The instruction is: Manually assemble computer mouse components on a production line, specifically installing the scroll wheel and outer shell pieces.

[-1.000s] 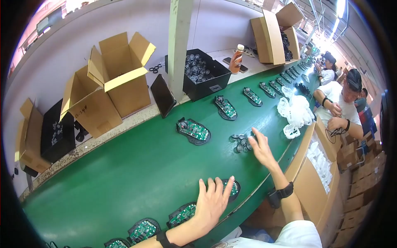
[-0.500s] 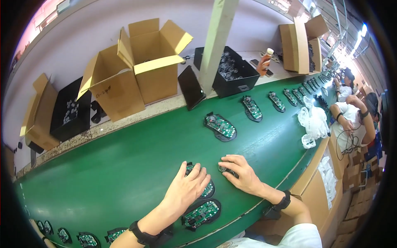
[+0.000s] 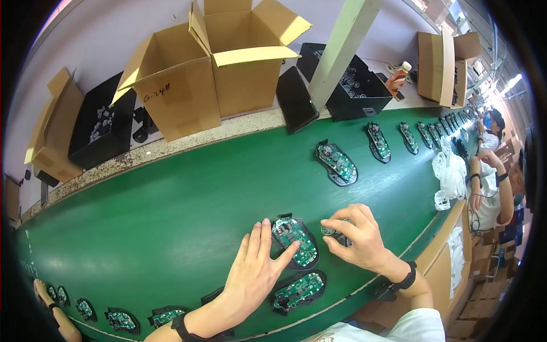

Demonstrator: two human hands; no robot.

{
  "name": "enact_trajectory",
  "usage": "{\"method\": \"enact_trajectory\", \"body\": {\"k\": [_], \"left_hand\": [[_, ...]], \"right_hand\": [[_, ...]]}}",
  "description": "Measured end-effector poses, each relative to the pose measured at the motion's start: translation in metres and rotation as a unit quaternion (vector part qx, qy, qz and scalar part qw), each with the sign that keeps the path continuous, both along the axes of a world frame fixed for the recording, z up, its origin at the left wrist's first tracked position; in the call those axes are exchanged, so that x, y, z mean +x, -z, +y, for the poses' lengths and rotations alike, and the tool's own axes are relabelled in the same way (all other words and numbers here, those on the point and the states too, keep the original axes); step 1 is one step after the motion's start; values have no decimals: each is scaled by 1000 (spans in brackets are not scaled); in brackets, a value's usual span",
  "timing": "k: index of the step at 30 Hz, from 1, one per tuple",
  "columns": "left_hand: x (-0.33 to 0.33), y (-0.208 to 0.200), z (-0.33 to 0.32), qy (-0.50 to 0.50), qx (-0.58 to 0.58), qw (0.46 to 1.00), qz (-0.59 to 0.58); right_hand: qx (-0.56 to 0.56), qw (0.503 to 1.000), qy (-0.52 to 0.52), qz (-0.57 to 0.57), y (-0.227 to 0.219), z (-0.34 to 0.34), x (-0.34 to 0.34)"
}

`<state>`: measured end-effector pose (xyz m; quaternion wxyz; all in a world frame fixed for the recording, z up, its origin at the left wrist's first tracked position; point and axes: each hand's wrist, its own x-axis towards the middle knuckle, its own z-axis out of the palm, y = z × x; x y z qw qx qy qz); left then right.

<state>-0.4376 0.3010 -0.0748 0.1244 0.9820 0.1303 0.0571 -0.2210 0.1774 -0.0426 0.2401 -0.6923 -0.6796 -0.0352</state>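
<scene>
My left hand (image 3: 250, 268) has its fingers stretched out, with the thumb resting on a green circuit board in a black shell (image 3: 297, 244). Beside it, my right hand (image 3: 364, 239) pinches a small round grey part (image 3: 328, 229) between thumb and fingertips, just right of that board. More round parts seem to sit under its palm, partly hidden by the fingers. A second circuit board in a black shell (image 3: 299, 290) lies nearer to me. Past my hands, another such board (image 3: 337, 163) rests on the green belt (image 3: 188, 199).
Several more boards line the belt at far right and lower left. Open cardboard boxes (image 3: 182, 105), black bins of small parts (image 3: 364, 102), a dark tablet-like panel (image 3: 296, 102) and a bottle (image 3: 397, 81) stand along the ledge. White plastic bags (image 3: 450, 174) lie at right. Another person's hand (image 3: 41, 292) reaches in lower left.
The view has shifted, so the far things sit further right. My left hand has slid off the board's top to its left side, uncovering it. My right hand has lifted slightly with the round part.
</scene>
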Motion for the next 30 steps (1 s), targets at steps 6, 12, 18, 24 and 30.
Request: {"method": "enact_trajectory", "body": {"k": [6, 12, 18, 24, 30], "left_hand": [[4, -11, -6, -9, 32, 999, 27], [8, -11, -11, -4, 99, 993, 70], [12, -11, -11, 0, 132, 987, 88], [14, -7, -13, -5, 116, 991, 73], [17, -6, -15, 2, 126, 988, 84]], "right_hand": [[-37, 995, -87, 44, -1, 32, -17], [-76, 986, -147, 1, 3, 44, -17], [-61, 985, -156, -37, 2, 50, -19], [-61, 988, -125, -71, 1, 55, -16], [-96, 986, -111, -80, 0, 59, -21]]}}
